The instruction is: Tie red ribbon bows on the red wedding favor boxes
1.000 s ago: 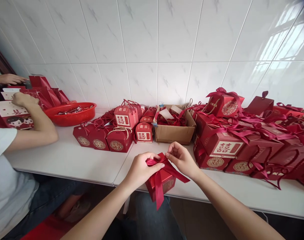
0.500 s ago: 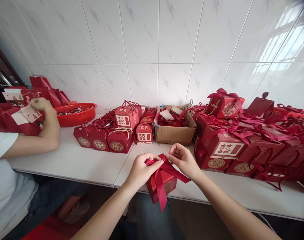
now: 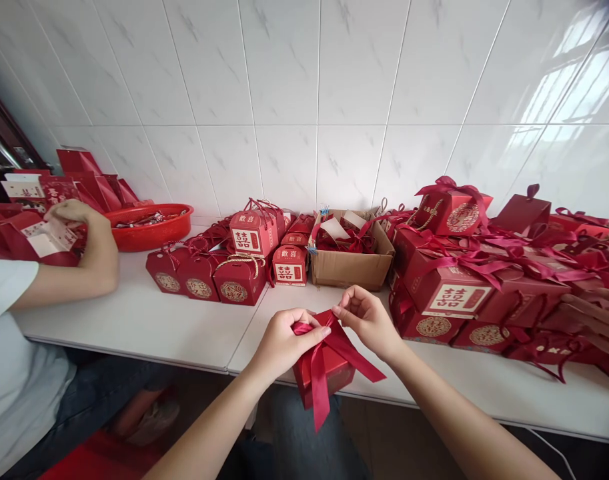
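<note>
In front of me, at the table's front edge, is a small red gift box (image 3: 337, 375) with a dark red ribbon (image 3: 320, 383) on its top. The ribbon's two tails hang down over the box, one toward me and one off to the right. My left hand (image 3: 289, 340) pinches the ribbon between thumb and fingers at the left of the bow. At the top right of the box, my right hand (image 3: 367, 320) has thumb and forefinger closed on the ribbon. Part of the knot is hidden behind the left thumb.
Finished-looking red boxes (image 3: 457, 293) are stacked at the right, where another person's hand (image 3: 597, 320) reaches in. A cardboard carton (image 3: 351, 269), more red boxes (image 3: 241, 283) and a red basin (image 3: 154, 235) stand behind. A co-worker's arm (image 3: 97, 263) is at the left.
Both my hands stay on the ribbon, its tails shifted slightly. Another person's hand has appeared at the right edge. The co-worker's hand at the left has moved slightly left and down.
</note>
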